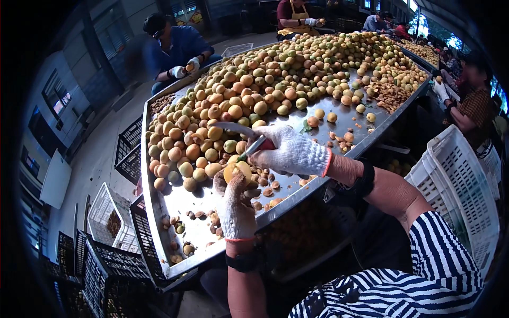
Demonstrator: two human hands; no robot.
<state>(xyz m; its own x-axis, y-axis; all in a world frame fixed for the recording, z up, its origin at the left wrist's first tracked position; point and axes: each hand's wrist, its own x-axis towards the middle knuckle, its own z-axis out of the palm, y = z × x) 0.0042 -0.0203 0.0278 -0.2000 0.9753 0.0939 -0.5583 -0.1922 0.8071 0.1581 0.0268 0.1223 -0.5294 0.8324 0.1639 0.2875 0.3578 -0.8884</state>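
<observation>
My left hand (237, 209), in a white glove with browned fingertips, holds a yellow apricot (238, 173) above the near part of the metal table. The apricot looks cut, with a pale yellow face showing. Just above it, my right hand (293, 151), also gloved, is closed round the handle of a small curved knife (236, 127). Its blade points left, away from the apricot. Beneath and beside my hands, apricot pits (264, 177) and scraps lie on the metal. A large heap of whole apricots (249, 87) covers the table beyond.
The table has a raised metal rim (310, 186). A white plastic crate (456, 175) stands at the right; black crates (106, 270) and another white crate (108, 212) are at the left. Co-workers sit around the table, one in blue (180, 50) at the far left. Split apricot pieces (391, 94) lie at the right.
</observation>
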